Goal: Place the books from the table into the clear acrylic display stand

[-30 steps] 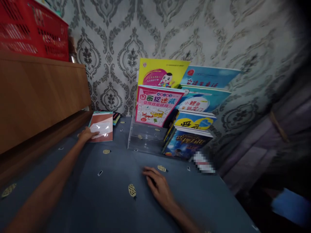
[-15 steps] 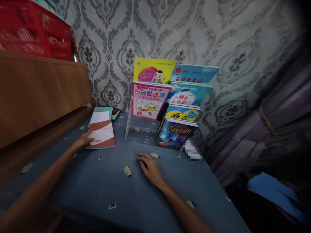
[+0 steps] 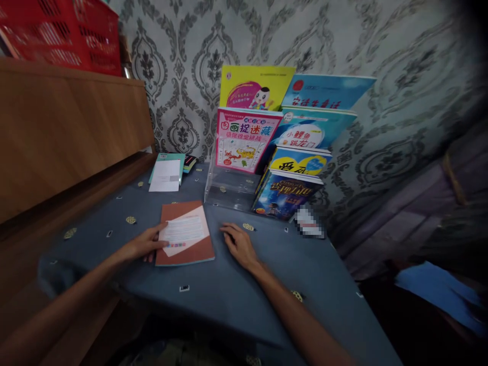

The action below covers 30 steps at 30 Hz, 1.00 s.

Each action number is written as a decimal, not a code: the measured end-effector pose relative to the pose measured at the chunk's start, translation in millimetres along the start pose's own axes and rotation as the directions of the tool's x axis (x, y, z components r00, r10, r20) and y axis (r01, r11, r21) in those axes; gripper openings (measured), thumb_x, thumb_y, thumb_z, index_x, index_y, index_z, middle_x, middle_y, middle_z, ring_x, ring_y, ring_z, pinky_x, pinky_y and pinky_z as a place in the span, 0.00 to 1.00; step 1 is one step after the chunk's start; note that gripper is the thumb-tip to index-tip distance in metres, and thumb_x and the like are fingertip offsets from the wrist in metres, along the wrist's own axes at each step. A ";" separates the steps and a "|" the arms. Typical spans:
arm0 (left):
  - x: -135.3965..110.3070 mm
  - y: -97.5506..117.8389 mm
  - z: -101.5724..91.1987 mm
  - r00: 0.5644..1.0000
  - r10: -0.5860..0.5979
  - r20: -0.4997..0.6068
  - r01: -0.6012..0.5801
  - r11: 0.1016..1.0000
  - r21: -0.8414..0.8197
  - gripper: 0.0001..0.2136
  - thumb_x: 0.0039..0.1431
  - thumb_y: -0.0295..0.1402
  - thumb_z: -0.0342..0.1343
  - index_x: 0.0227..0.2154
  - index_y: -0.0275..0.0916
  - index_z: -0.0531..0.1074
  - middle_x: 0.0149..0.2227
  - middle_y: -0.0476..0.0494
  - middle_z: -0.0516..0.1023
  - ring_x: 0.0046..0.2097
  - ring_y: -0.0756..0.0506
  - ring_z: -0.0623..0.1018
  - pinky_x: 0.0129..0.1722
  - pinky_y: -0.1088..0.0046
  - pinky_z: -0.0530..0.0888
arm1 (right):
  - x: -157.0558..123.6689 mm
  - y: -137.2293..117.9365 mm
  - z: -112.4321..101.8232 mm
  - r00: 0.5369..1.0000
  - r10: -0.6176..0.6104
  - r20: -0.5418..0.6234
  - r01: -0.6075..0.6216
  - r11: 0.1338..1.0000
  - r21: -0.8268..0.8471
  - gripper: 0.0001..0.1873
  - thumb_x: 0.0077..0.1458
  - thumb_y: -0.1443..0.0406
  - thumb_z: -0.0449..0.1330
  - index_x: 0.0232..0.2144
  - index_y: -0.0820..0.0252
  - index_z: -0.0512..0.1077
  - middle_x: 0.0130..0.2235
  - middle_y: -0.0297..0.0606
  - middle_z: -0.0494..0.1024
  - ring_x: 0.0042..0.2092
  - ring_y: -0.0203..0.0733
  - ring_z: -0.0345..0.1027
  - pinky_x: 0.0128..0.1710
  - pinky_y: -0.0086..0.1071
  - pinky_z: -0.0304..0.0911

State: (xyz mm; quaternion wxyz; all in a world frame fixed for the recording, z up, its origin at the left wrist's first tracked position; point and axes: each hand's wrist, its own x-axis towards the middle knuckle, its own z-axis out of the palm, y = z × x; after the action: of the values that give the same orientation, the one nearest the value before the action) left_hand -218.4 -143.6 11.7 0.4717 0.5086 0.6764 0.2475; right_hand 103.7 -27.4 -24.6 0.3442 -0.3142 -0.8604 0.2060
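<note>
My left hand [image 3: 150,242] grips the left edge of a thin book [image 3: 186,254] with a reddish-brown cover and a pale slanted panel of print, thumb on top and fingers underneath. The book is low over the table's front half. To its right, my right hand [image 3: 240,246] rests on the cloth, fingers loosely apart and holding nothing. Beyond both hands stands a clear acrylic book rack [image 3: 229,195]. A pink picture book [image 3: 246,140] and a yellow book [image 3: 257,86] lean in its left column. Several blue-covered books, among them a dark blue one [image 3: 285,198], fill the right column.
A small stack of books with a white-and-green one [image 3: 165,175] on top lies at the table's back left. A wooden cabinet [image 3: 72,127] bearing a red plastic basket [image 3: 61,38] borders the left. A curtain [image 3: 412,203] hangs at the right.
My left hand has brought the reddish-brown book off the back-left stack, toward me and to the right. My right hand stays in nearly the same place. The view has shifted slightly.
</note>
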 end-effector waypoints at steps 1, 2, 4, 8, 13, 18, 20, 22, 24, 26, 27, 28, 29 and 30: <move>-4.0 2.6 7.7 0.999 0.024 0.045 -0.024 1.000 -0.008 0.48 0.57 0.43 0.60 0.72 0.37 0.37 0.21 0.58 0.69 0.18 0.51 0.70 0.16 0.79 0.63 | 0.1 -2.4 -1.1 1.000 -0.006 0.001 0.006 1.000 0.005 0.17 0.64 0.69 0.51 0.48 0.59 0.78 0.53 0.49 0.78 0.53 0.47 0.74 0.54 0.45 0.69; -7.1 5.5 15.2 0.995 0.049 0.092 -0.047 0.999 -0.016 0.48 0.57 0.44 0.60 0.72 0.39 0.36 0.23 0.57 0.70 0.18 0.52 0.70 0.16 0.79 0.63 | 0.1 -5.2 -2.4 1.000 -0.016 0.003 0.016 1.000 0.009 0.18 0.64 0.69 0.51 0.48 0.58 0.77 0.53 0.48 0.78 0.53 0.47 0.74 0.55 0.45 0.69; -11.0 11.6 28.3 0.979 0.079 0.188 -0.076 0.997 -0.022 0.48 0.57 0.44 0.61 0.73 0.43 0.37 0.26 0.56 0.71 0.18 0.53 0.68 0.16 0.79 0.63 | 0.0 -11.7 -5.0 0.999 -0.043 0.020 0.043 0.999 -0.001 0.18 0.63 0.68 0.52 0.49 0.57 0.77 0.54 0.47 0.78 0.55 0.48 0.73 0.57 0.46 0.67; -14.7 23.5 44.4 0.947 0.089 0.309 -0.108 0.993 0.044 0.47 0.56 0.46 0.61 0.72 0.46 0.40 0.31 0.53 0.72 0.22 0.52 0.69 0.19 0.77 0.66 | -1.7 -22.8 -5.2 0.991 -0.090 0.103 0.096 0.994 -0.059 0.18 0.64 0.68 0.52 0.50 0.57 0.76 0.55 0.46 0.78 0.58 0.48 0.70 0.59 0.47 0.64; -12.5 41.3 51.0 0.972 0.188 0.141 -0.235 0.808 0.541 0.28 0.63 0.43 0.53 0.66 0.47 0.62 0.33 0.45 0.78 0.34 0.42 0.78 0.33 0.69 0.72 | -3.7 -28.0 0.0 0.974 -0.095 0.207 0.131 0.977 -0.171 0.17 0.65 0.66 0.54 0.53 0.60 0.74 0.59 0.49 0.75 0.60 0.51 0.67 0.61 0.50 0.62; 12.4 53.0 63.5 0.898 0.434 -0.075 -0.189 0.534 0.824 0.20 0.67 0.39 0.47 0.58 0.42 0.69 0.55 0.35 0.75 0.56 0.36 0.73 0.52 0.59 0.71 | 5.6 -37.4 -0.1 0.954 -0.101 0.284 0.171 0.957 -0.235 0.16 0.66 0.66 0.53 0.51 0.61 0.75 0.55 0.49 0.77 0.57 0.51 0.69 0.59 0.49 0.64; 26.3 52.6 68.9 0.868 0.487 -0.097 -0.182 0.493 0.851 0.21 0.68 0.38 0.46 0.60 0.39 0.66 0.61 0.32 0.70 0.61 0.35 0.70 0.57 0.55 0.69 | 13.3 -42.1 3.8 0.945 -0.114 0.305 0.194 0.949 -0.247 0.16 0.67 0.67 0.51 0.51 0.62 0.75 0.55 0.48 0.77 0.57 0.50 0.69 0.60 0.48 0.64; 38.8 50.0 72.8 0.862 0.497 -0.096 -0.184 0.484 0.855 0.21 0.69 0.38 0.45 0.62 0.38 0.65 0.65 0.31 0.66 0.63 0.35 0.68 0.61 0.55 0.66 | 22.0 -45.6 11.0 0.942 -0.114 0.317 0.204 0.941 -0.269 0.17 0.67 0.68 0.50 0.54 0.63 0.73 0.57 0.48 0.76 0.59 0.49 0.67 0.62 0.46 0.62; 47.9 46.0 75.0 0.867 0.491 -0.082 -0.189 0.479 0.857 0.22 0.70 0.37 0.45 0.62 0.37 0.64 0.66 0.31 0.66 0.65 0.36 0.67 0.63 0.56 0.65 | 30.4 -47.3 20.0 0.942 -0.092 0.321 0.192 0.936 -0.295 0.20 0.66 0.69 0.50 0.58 0.65 0.70 0.61 0.50 0.73 0.64 0.48 0.63 0.65 0.45 0.58; 53.2 41.6 76.0 0.864 0.499 -0.073 -0.197 0.467 0.862 0.22 0.70 0.36 0.44 0.63 0.35 0.63 0.66 0.31 0.65 0.66 0.37 0.66 0.64 0.57 0.64 | 36.9 -47.4 28.7 0.944 -0.056 0.325 0.163 0.935 -0.314 0.23 0.67 0.69 0.50 0.61 0.69 0.66 0.64 0.53 0.69 0.67 0.51 0.58 0.68 0.48 0.54; 54.6 39.5 76.1 0.856 0.512 -0.073 -0.202 0.462 0.864 0.22 0.70 0.35 0.44 0.64 0.34 0.63 0.66 0.31 0.65 0.67 0.37 0.66 0.64 0.57 0.64 | 39.1 -47.0 32.5 0.944 -0.038 0.328 0.148 0.937 -0.318 0.24 0.67 0.69 0.49 0.62 0.71 0.65 0.65 0.55 0.68 0.68 0.52 0.57 0.69 0.50 0.52; 55.4 37.7 76.2 0.846 0.528 -0.073 -0.210 0.456 0.865 0.22 0.70 0.35 0.43 0.64 0.34 0.62 0.66 0.31 0.65 0.67 0.37 0.66 0.64 0.57 0.63 | 40.7 -46.5 35.6 0.944 -0.023 0.329 0.134 0.938 -0.318 0.24 0.67 0.68 0.49 0.63 0.72 0.64 0.65 0.56 0.67 0.69 0.54 0.55 0.69 0.52 0.51; 55.7 36.2 76.2 0.835 0.546 -0.073 -0.220 0.452 0.864 0.22 0.70 0.35 0.43 0.64 0.34 0.63 0.66 0.31 0.65 0.67 0.37 0.66 0.64 0.56 0.63 | 41.6 -46.0 38.2 0.945 -0.013 0.328 0.123 0.941 -0.316 0.25 0.68 0.68 0.49 0.63 0.72 0.63 0.65 0.56 0.66 0.69 0.54 0.54 0.69 0.53 0.50; 55.7 35.1 76.2 0.824 0.562 -0.072 -0.232 0.450 0.862 0.22 0.70 0.35 0.43 0.63 0.34 0.63 0.66 0.30 0.66 0.67 0.37 0.66 0.64 0.56 0.63 | 41.9 -45.3 40.2 0.947 -0.006 0.323 0.112 0.944 -0.311 0.25 0.68 0.67 0.48 0.64 0.72 0.63 0.65 0.56 0.66 0.70 0.54 0.54 0.69 0.54 0.49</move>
State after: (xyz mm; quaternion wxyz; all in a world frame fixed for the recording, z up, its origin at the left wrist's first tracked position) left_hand -136.7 -90.7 -14.1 -0.0233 0.7614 0.6412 0.0926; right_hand 33.0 -36.9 -6.7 0.1510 -0.3032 -0.9358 0.0983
